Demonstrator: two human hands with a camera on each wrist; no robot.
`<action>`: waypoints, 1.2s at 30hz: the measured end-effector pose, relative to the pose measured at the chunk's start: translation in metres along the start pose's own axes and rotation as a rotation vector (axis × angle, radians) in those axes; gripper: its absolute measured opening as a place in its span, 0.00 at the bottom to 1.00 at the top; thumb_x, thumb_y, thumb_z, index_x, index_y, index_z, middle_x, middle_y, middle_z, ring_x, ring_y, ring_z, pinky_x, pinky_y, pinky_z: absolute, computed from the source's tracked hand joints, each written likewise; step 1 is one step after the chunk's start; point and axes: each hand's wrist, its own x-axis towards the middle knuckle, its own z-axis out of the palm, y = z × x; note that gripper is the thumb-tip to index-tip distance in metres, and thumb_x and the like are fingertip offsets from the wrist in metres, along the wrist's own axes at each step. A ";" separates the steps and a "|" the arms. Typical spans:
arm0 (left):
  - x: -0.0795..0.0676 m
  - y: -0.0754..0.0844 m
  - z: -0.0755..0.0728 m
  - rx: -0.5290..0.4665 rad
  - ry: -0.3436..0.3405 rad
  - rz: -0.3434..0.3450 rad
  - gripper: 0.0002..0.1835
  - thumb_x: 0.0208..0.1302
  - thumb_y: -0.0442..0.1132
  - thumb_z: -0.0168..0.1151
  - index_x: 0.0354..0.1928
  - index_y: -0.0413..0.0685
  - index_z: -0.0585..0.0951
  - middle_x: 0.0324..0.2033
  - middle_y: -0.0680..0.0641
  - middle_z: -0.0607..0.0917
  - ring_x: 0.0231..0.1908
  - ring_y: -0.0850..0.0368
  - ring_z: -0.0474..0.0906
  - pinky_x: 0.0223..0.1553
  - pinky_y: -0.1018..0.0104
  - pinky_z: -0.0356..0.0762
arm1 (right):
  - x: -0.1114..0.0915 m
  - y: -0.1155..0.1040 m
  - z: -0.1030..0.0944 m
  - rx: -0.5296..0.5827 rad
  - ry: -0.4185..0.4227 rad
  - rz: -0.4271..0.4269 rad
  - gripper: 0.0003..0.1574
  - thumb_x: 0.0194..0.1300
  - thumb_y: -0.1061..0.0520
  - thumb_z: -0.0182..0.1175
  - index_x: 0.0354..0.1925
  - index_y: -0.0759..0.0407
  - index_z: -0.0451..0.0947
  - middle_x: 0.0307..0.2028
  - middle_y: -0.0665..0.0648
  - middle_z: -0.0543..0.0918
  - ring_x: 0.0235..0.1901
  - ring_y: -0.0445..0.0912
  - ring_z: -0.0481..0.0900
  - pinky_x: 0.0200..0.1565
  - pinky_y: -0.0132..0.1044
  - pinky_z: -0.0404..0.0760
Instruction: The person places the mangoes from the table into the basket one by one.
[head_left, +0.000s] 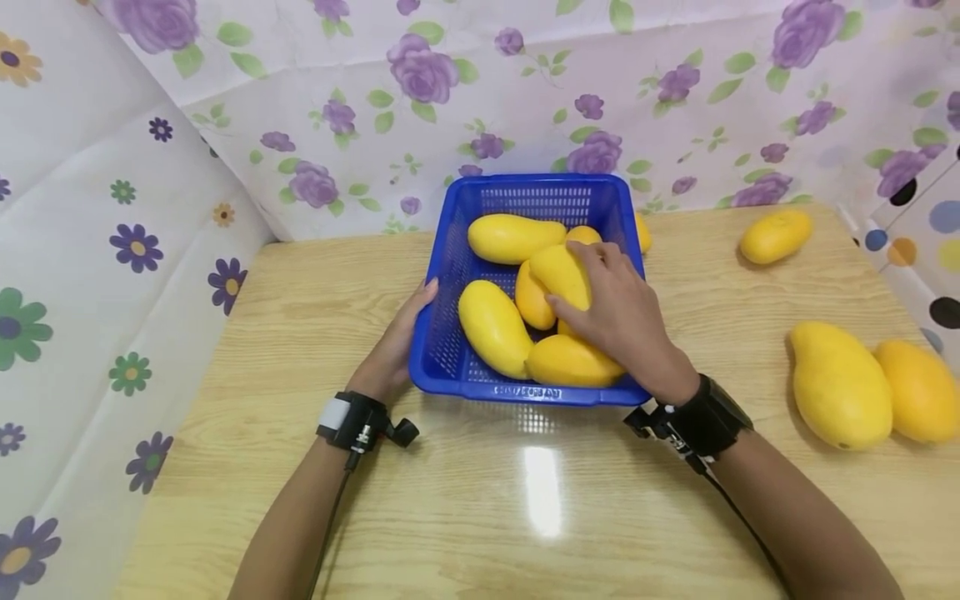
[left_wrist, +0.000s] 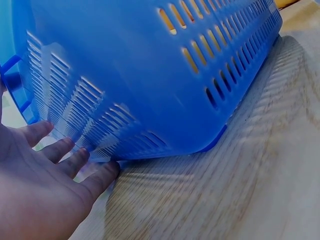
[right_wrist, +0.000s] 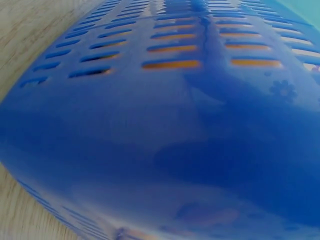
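A blue plastic basket [head_left: 525,392] with slotted walls holds several yellow mangoes, among them one at the back [head_left: 510,239] and one at the front left [head_left: 495,327]. My right hand [head_left: 626,312] reaches over the basket's right rim and grips a yellow mango [head_left: 562,275] from above, thumb on its near side. That mango overlaps an orange-yellow mango [head_left: 534,298]. At the basket's left side is my left hand [head_left: 397,342], its extended fingers [left_wrist: 75,162] touching the slotted outer wall. In the right wrist view the basket wall [right_wrist: 125,125] hides the right hand.
On the wooden table [head_left: 315,333], two mangoes, one yellow [head_left: 840,387] and one deeper orange [head_left: 918,392], lie at the right. Another mango [head_left: 776,236] lies at the back right. Part of one mango [head_left: 642,233] shows behind the basket's right rim. Flowered sheets [head_left: 487,100] hang around the table.
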 end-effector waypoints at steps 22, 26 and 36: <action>0.007 0.010 0.003 0.037 0.000 -0.034 0.36 0.70 0.64 0.47 0.76 0.78 0.49 0.72 0.46 0.60 0.68 0.44 0.62 0.63 0.45 0.64 | -0.002 0.003 -0.003 0.019 0.059 -0.034 0.47 0.60 0.32 0.62 0.68 0.56 0.68 0.58 0.64 0.71 0.55 0.57 0.69 0.40 0.61 0.78; 0.006 0.009 0.002 0.029 0.003 -0.032 0.35 0.71 0.63 0.47 0.77 0.77 0.49 0.72 0.45 0.60 0.67 0.44 0.63 0.62 0.45 0.65 | -0.002 0.003 -0.003 0.017 0.045 -0.029 0.48 0.60 0.32 0.62 0.68 0.56 0.67 0.59 0.65 0.70 0.56 0.58 0.69 0.40 0.62 0.78; -0.001 -0.001 -0.003 0.015 0.031 -0.041 0.35 0.70 0.64 0.47 0.76 0.79 0.49 0.73 0.48 0.58 0.69 0.45 0.61 0.64 0.46 0.63 | -0.005 0.001 0.002 0.019 0.025 -0.052 0.47 0.60 0.33 0.63 0.68 0.57 0.67 0.60 0.64 0.70 0.55 0.57 0.69 0.39 0.59 0.79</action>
